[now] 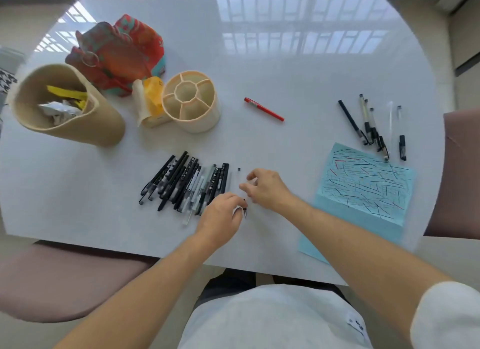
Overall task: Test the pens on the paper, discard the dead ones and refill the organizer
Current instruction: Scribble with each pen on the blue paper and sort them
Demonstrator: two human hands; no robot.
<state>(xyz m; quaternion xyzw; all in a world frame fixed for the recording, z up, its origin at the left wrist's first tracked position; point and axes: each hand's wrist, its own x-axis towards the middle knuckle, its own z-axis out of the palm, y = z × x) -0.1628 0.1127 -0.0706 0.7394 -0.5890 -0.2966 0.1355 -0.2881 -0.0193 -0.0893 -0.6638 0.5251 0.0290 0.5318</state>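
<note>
At far left on the tabletop point(285, 70) a tan bin point(78, 115) holds crumpled wrappers; a patterned pouch point(119, 52) lies behind it. Next stands the empty beige organizer point(192, 102). Nearer, a heap of black pens point(187, 185) lies beside the left hand point(220, 218), whose curled fingers pinch a clear pen point(240, 190), seemingly at its tip end. Right hand point(265, 187) pinches the barrel, largely hidden. Farther right: a red pen point(263, 109), scribbled blue paper point(363, 190), five separate pens point(374, 128).
</note>
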